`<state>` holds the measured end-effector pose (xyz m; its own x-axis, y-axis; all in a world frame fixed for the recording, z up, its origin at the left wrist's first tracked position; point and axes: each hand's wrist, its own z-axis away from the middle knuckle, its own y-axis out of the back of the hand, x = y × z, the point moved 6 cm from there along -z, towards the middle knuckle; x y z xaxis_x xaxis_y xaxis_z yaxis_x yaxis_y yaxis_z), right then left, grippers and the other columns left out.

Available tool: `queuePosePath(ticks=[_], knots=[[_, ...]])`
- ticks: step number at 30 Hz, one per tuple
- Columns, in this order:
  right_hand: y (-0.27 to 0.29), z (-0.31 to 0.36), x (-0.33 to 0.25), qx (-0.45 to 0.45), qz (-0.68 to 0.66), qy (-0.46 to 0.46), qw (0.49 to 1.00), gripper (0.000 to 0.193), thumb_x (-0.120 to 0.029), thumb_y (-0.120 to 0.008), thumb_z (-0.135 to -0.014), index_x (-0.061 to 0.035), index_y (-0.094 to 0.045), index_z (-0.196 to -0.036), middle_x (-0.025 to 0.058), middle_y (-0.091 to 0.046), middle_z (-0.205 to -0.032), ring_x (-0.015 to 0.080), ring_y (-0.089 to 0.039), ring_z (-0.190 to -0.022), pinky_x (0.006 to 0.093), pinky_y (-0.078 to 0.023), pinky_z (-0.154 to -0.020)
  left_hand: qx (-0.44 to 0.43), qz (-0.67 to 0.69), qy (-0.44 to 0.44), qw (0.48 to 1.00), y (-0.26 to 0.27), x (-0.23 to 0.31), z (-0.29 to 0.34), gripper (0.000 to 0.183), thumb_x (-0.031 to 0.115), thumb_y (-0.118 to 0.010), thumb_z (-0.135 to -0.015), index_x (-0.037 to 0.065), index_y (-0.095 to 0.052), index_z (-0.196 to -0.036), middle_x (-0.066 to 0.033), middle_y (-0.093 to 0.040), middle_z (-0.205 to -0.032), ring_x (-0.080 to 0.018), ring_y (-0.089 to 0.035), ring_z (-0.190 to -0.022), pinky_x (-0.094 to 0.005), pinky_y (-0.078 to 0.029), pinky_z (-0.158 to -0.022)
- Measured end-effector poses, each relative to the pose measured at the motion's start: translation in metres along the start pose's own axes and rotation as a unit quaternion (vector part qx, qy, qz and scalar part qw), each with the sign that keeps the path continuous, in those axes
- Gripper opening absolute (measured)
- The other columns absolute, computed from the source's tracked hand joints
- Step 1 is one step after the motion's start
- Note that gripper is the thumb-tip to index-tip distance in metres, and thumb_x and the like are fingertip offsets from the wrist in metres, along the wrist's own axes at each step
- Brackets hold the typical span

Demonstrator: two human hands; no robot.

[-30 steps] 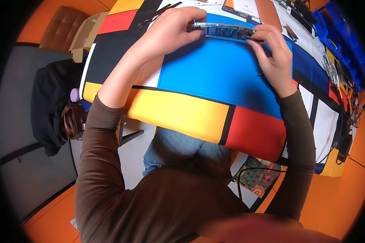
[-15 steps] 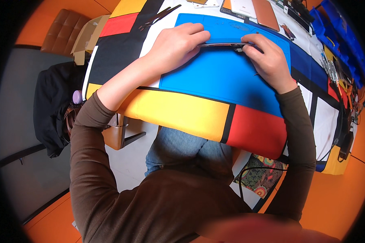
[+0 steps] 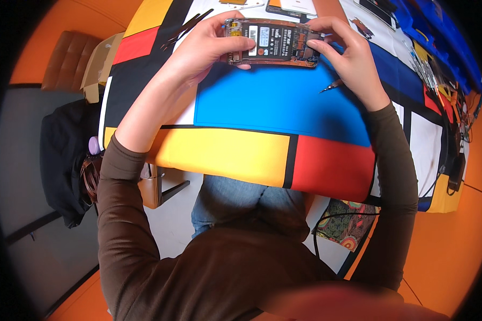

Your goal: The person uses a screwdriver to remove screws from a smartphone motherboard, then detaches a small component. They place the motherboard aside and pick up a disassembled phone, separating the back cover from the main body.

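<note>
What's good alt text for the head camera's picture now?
A person's left hand and right hand hold an opened phone, its black battery exposed, above a blue mat on a color-blocked tablecloth. A thin pointed tool juts below the right hand.

My left arm [image 3: 126, 224] and right arm [image 3: 395, 155], both in long dark-brown sleeves [image 3: 124, 155], reach forward. My bare left hand [image 3: 203, 47] points its thumb [image 3: 238, 44] rightward, fingers [image 3: 243, 67] mostly hidden; my bare right hand [image 3: 353, 56] faces it, thumb and forefinger [image 3: 332, 24] bent in a pinch.
</note>
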<state>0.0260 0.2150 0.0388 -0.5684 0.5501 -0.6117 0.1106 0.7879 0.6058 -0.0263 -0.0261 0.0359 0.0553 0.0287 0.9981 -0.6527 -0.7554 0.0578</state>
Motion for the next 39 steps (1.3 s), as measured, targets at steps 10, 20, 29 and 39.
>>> queuePosePath(ticks=[10,20,29,39], knots=[[-0.005,0.002,0.020,-0.047,-0.109,-0.087,0.989,0.028,-0.020,-0.071,-0.099,-0.0058,-0.069,-0.124,0.0102,-0.070,-0.126,0.0207,-0.069,-0.115,0.0315,-0.055,-0.103,0.040,0.177,0.074,0.981,0.002,-0.034,0.002,0.049,0.003,-0.079,-0.089,-0.001,-0.057,-0.132,-0.0172,-0.069,-0.121,-0.0230,-0.071,-0.112,-0.0354,-0.061,-0.095],[-0.011,-0.006,-0.003,-0.022,-0.319,-0.170,0.932,0.015,0.000,-0.065,-0.097,0.0015,-0.066,-0.112,0.0016,-0.062,-0.108,0.0073,-0.060,-0.098,0.0216,-0.051,-0.087,0.055,0.222,0.072,0.971,-0.002,-0.035,0.005,0.046,0.004,-0.074,-0.092,-0.003,-0.055,-0.134,-0.0207,-0.070,-0.121,-0.0269,-0.073,-0.108,-0.0403,-0.066,-0.087],[-0.002,-0.006,-0.003,0.021,-0.257,-0.202,0.945,0.011,-0.003,-0.061,-0.101,0.0028,-0.069,-0.107,0.0035,-0.066,-0.104,0.0080,-0.061,-0.099,0.0233,-0.051,-0.088,0.056,0.234,0.083,0.967,-0.007,-0.034,0.009,0.046,0.000,-0.077,-0.090,-0.001,-0.057,-0.132,-0.0198,-0.069,-0.125,-0.0268,-0.071,-0.113,-0.0401,-0.061,-0.096],[0.002,-0.004,0.009,0.029,-0.302,-0.267,0.915,0.017,-0.009,-0.064,-0.100,0.0023,-0.062,-0.113,0.0029,-0.066,-0.098,0.0086,-0.065,-0.096,0.0217,-0.052,-0.084,0.056,0.250,0.085,0.963,-0.008,-0.038,0.009,0.041,0.000,-0.075,-0.092,0.002,-0.058,-0.129,-0.0214,-0.069,-0.125,-0.0290,-0.071,-0.114,-0.0399,-0.064,-0.090]])
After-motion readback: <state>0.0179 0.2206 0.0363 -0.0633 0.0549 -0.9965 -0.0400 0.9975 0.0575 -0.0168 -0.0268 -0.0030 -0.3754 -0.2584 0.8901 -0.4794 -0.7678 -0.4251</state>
